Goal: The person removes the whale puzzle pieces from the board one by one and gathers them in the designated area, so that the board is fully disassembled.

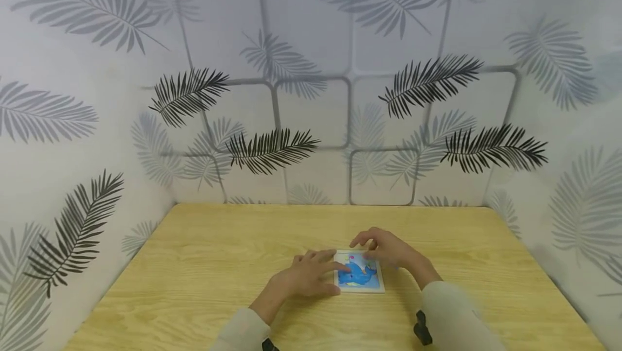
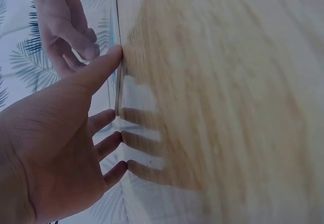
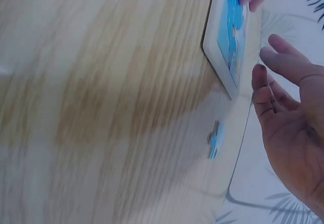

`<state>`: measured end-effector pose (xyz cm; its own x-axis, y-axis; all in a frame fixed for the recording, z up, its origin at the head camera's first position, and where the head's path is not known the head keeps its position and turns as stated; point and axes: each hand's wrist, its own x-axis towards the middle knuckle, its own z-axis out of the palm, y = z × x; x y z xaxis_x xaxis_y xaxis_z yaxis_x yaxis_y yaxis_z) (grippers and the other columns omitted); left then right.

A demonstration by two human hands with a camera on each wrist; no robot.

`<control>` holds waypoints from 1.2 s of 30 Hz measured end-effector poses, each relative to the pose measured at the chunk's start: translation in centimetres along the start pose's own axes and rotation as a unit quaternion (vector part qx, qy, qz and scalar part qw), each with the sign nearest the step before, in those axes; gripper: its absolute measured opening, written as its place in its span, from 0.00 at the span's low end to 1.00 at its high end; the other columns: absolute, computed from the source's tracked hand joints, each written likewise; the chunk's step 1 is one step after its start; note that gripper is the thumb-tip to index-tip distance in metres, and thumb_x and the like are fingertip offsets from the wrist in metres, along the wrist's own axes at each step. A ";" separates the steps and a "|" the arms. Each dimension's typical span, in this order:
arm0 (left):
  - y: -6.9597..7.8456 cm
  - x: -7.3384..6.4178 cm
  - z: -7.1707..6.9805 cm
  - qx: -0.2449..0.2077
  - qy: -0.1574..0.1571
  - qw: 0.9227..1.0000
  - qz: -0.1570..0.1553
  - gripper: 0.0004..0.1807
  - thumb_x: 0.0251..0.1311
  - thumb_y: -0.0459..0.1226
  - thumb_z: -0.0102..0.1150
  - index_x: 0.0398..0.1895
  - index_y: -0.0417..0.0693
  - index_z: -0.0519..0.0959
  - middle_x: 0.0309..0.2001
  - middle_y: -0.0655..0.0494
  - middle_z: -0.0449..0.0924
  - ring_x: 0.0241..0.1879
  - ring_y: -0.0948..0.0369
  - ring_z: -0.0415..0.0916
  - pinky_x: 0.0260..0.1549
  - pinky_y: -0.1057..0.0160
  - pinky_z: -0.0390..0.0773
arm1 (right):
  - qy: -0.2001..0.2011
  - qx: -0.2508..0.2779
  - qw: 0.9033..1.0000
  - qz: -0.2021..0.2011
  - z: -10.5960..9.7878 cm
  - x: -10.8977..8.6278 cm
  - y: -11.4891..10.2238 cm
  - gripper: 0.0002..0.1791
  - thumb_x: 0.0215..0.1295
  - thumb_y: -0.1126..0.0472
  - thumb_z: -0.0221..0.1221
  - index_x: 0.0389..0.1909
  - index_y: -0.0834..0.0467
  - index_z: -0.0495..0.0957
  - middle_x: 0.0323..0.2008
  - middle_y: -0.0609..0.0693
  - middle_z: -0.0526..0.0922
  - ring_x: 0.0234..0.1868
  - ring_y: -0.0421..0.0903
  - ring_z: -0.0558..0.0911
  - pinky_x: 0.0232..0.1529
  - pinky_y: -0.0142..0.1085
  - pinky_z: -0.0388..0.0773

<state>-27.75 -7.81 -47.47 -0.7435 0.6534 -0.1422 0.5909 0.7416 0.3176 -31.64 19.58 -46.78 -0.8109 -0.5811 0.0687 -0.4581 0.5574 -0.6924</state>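
A small square jigsaw puzzle (image 1: 371,288) with a pale border and a blue whale picture lies flat on the table. My left hand (image 1: 308,276) rests at its left side, fingers spread, index finger reaching over the picture. In the left wrist view, the thumb (image 2: 109,64) touches the puzzle's near edge. Over the upper right corner hovers my right hand (image 1: 387,248), fingers loosely bent with nothing visible between them. A loose blue jigsaw piece (image 3: 216,140) lies on the table beside the puzzle, seen in the right wrist view and mostly hidden by the right hand from above.
The wooden table (image 1: 218,297) has a light grain and reaches back to a wall (image 1: 311,113) with a leaf pattern. Both forearms come in from the front edge in pale sleeves (image 1: 457,313).
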 end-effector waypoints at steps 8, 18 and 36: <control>-0.2 0.1 0.0 0.004 -0.001 1.000 0.013 0.29 0.73 0.59 0.55 0.76 0.75 0.68 0.82 0.48 0.53 0.75 0.40 0.57 0.64 0.33 0.62 | -0.033 -0.031 0.997 0.055 1.2 0.6 -0.7 0.21 0.72 0.73 0.58 0.56 0.48 0.86 0.47 0.56 0.72 0.49 0.55 0.76 0.53 0.60 0.76; -0.1 -0.1 0.2 -0.005 0.001 1.000 0.002 0.29 0.72 0.61 0.55 0.75 0.77 0.69 0.82 0.52 0.52 0.75 0.43 0.57 0.65 0.36 0.60 | -0.042 -0.044 0.998 0.032 1.4 1.0 -1.1 0.24 0.64 0.78 0.57 0.51 0.49 0.82 0.50 0.58 0.70 0.50 0.56 0.76 0.51 0.55 0.78; 0.0 -0.1 0.3 -0.012 0.002 1.000 0.002 0.29 0.73 0.61 0.53 0.76 0.76 0.68 0.83 0.52 0.50 0.76 0.43 0.55 0.66 0.36 0.59 | -0.025 -0.058 0.998 0.027 1.6 0.9 -0.5 0.19 0.61 0.74 0.67 0.52 0.55 0.88 0.44 0.51 0.80 0.42 0.46 0.80 0.45 0.43 0.82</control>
<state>-27.60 -7.84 -47.73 -0.7428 0.6552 -0.1375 0.5860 0.7356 0.3398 -31.53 17.85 -47.47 -0.8176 -0.5757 -0.0044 -0.4554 0.6513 -0.6070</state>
